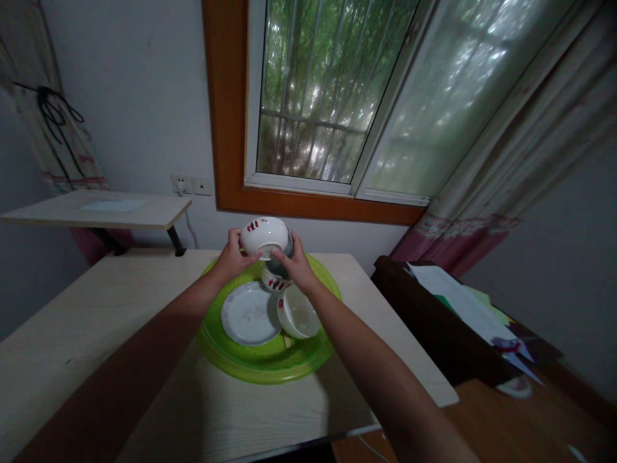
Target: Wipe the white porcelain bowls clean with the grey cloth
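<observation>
Both my hands hold a white bowl (265, 235) with red and black markings, tilted on its side above the far part of a green basin (270, 373). My left hand (236, 257) grips the bowl's left side, thumb near its foot. On the right, my right hand (296, 257) closes on it in the same way. Something grey, which I cannot make out, shows behind the bowl. Below it in the basin sit another patterned bowl (276, 281), a white plate (251, 314) and a tilted white bowl (299, 314). A small light-coloured stick end (287, 341) shows under that bowl.
The basin stands on a pale wooden table (72, 321). A small raised shelf (101, 209) is at the back left, near wall sockets (191, 186). Behind is a window with a wooden frame (308, 204). Papers (457, 299) lie on dark furniture to the right.
</observation>
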Demonstrator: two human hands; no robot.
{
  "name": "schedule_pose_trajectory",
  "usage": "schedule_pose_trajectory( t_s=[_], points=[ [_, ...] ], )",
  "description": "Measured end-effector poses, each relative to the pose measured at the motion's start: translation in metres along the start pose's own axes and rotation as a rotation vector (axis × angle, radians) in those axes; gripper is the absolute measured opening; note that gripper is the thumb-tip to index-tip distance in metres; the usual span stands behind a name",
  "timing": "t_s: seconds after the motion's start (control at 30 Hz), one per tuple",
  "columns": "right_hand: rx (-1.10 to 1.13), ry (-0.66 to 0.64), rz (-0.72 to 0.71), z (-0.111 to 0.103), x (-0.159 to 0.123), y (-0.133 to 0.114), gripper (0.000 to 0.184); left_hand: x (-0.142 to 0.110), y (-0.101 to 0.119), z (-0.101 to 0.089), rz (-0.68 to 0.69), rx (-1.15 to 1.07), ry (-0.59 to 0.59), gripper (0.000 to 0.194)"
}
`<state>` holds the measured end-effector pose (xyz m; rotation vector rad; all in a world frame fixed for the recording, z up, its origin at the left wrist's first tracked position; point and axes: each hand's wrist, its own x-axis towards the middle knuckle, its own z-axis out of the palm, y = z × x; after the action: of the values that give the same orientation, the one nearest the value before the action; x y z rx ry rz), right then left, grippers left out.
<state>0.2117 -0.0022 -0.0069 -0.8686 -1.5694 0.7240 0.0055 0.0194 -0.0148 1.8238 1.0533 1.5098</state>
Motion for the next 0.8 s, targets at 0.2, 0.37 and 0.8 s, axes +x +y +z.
schedule_pose_trajectory(
  t_s=[0.2, 0.37, 0.8],
  points=[
    [-0.172, 0.015, -0.105, -0.005, 0.002, 0.006, 0.080, -0.001, 0.003, -0.002, 0.069, 0.094, -0.010, 0.074],
    [-0.303, -0.034, -0.202, -0.009, 0.003, 0.004, 0.074, -0.001, 0.003, -0.003, 0.104, 0.202, -0.027, 0.074],
    [-0.601, -0.096, -0.424, -0.002, -0.005, -0.021, 0.057, 0.004, 0.001, -0.001, 0.055, 0.198, 0.152, 0.073]
  ],
)
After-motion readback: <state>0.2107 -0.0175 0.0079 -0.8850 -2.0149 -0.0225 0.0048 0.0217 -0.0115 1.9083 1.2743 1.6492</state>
